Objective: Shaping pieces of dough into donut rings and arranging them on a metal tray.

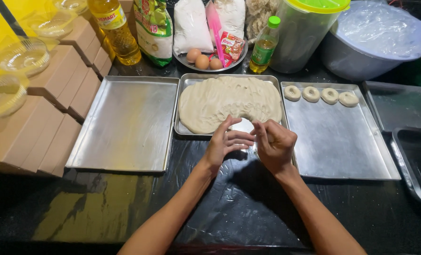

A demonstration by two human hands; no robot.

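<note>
A wide sheet of flattened pale dough (220, 101) lies in the middle metal tray (184, 82), with a rounded bite cut out of its near edge where bare tray shows. My left hand (224, 144) and my right hand (274, 144) meet at that near edge, fingertips touching. The left fingers stretch toward the right hand, which is curled. Whatever sits between them is hidden. Several ring-shaped dough pieces (320, 94) line the far edge of the right tray (338, 146).
An empty metal tray (125, 125) lies at left beside brown boxes (45, 127) and clear bowls (21, 56). At the back stand oil bottles (116, 30), flour bags (191, 23), eggs (202, 60), a jug (305, 33) and a covered basin (376, 40). More trays (409, 123) sit at right.
</note>
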